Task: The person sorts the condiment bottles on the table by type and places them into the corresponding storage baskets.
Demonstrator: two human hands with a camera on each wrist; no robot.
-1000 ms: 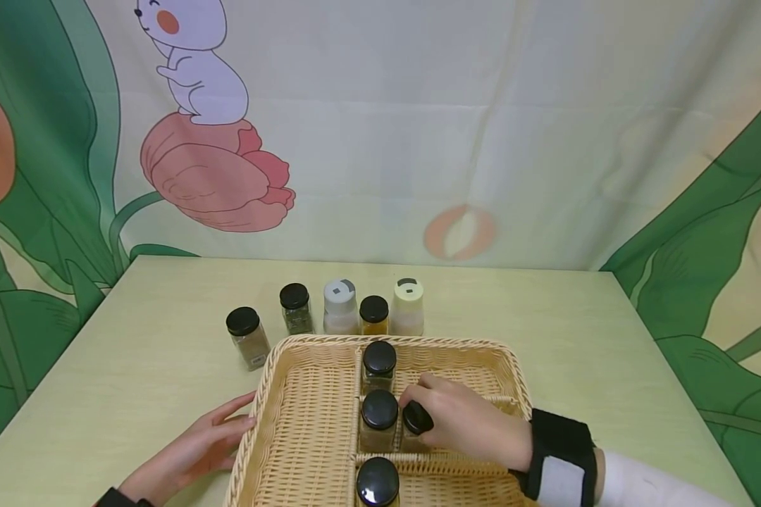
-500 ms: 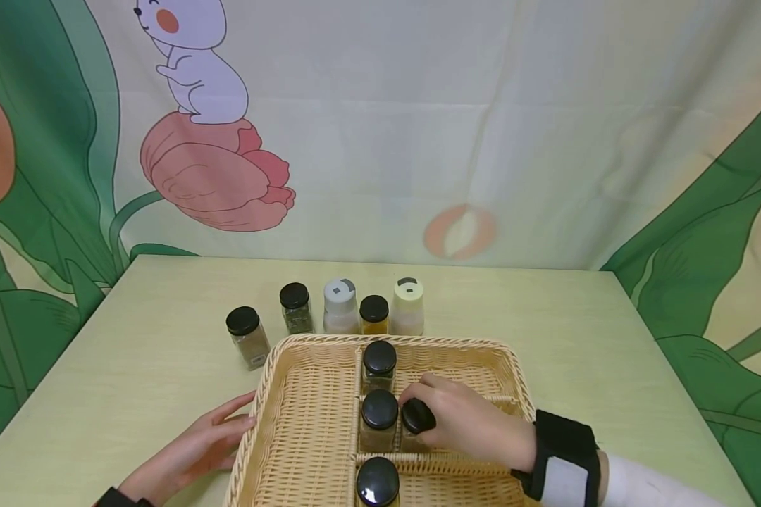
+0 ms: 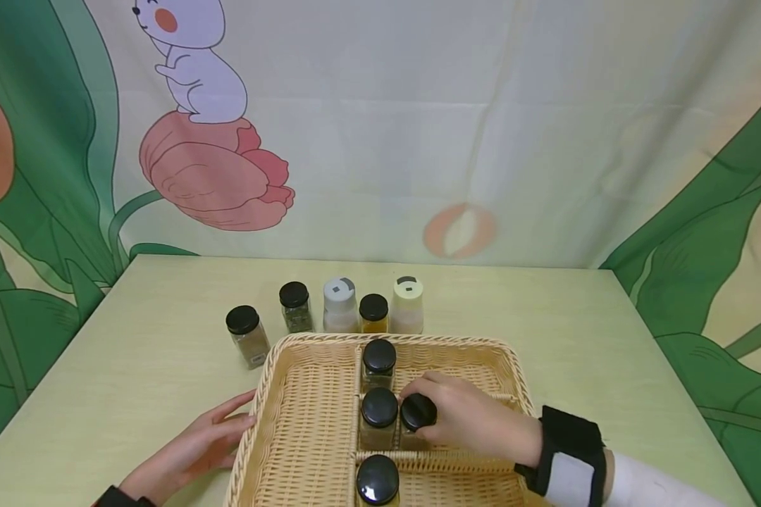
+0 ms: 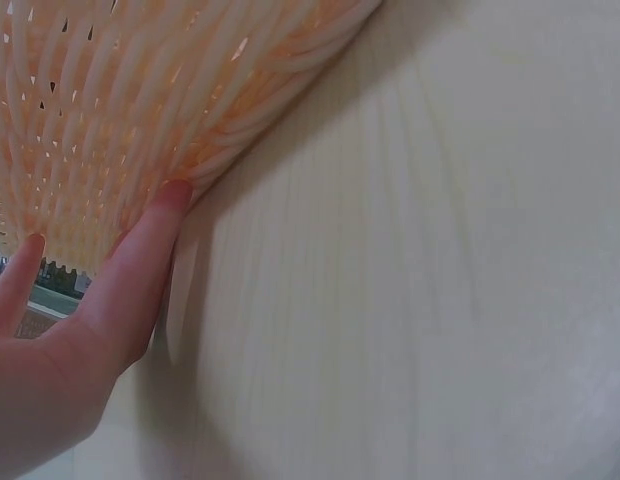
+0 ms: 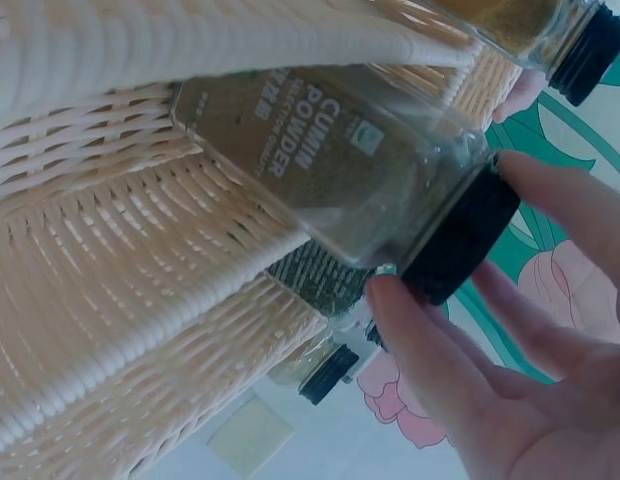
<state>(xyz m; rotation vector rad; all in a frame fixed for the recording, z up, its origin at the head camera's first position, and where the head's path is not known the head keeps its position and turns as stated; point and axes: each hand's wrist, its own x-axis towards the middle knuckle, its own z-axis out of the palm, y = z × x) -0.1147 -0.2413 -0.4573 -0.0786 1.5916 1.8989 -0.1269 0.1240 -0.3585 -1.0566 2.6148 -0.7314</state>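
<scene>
Within the middle right-hand compartment of a pale woven wicker basket (image 3: 307, 422), a clear glass jar of brownish cumin powder (image 3: 415, 422) is under the right hand (image 3: 459, 412); that grip is closed on the black lid, thumb and fingers pinching its sides. Whether the jar's base touches the compartment floor cannot be told. Just to its left is a similar black-lidded glass jar (image 3: 378, 419). The far compartment holds a third black-lidded jar (image 3: 379, 362) at its left end, and the near one a glossy-lidded black-topped jar (image 3: 378, 480). The left hand (image 3: 199, 443) rests against the outside of the basket's left wall, its grip loose and fingers extended. Beyond the basket, on the pale wood-grained table (image 3: 609, 366), stand, from left to right, a jar of brown powder (image 3: 250, 338), a jar of green herbs (image 3: 296, 308), a white-capped shaker (image 3: 339, 306), a jar of yellow powder (image 3: 374, 315) and a yellow-capped shaker (image 3: 409, 306).
</scene>
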